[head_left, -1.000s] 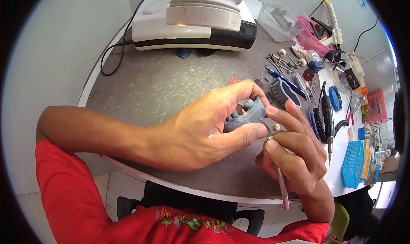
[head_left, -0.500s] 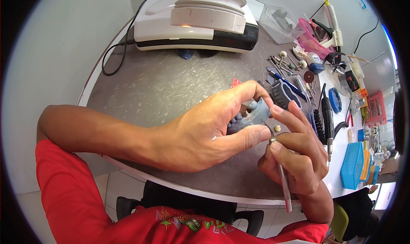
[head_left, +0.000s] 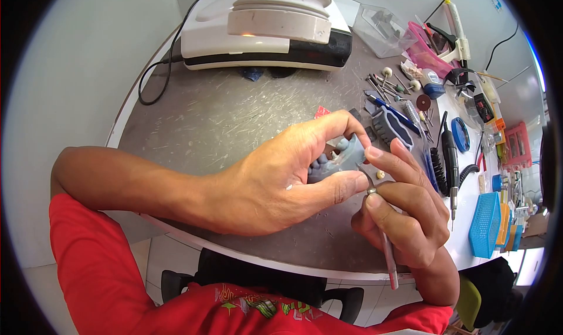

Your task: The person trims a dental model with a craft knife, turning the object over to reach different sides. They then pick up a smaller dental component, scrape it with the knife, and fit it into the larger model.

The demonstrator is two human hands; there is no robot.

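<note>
My left hand (head_left: 281,176) is closed around a blue-grey dental model (head_left: 350,156) with several teeth, thumb along the near side and index finger over the far side. My palm hides part of the model. Held like a pen in my right hand (head_left: 407,212) is a thin metal dental carver (head_left: 388,253). Its curved tip points at the model's right edge by my left thumb; whether it touches cannot be made out. My right fingertips rest close to the model. A small cream-coloured tooth piece (head_left: 380,174) shows just beyond the carver.
A white dust-extraction unit (head_left: 234,47) stands at the back. Grinding burs (head_left: 387,88), a blue pen (head_left: 392,111) and a dark grey brush-like object (head_left: 392,128) lie right of my hands. Further right are a rotary handpiece (head_left: 450,159) and a blue basket (head_left: 484,226).
The view has shifted slightly. The model and both hands sit a little further left in view, and the carver's curved tip shows more clearly beside the model. Both grips stay the same.
</note>
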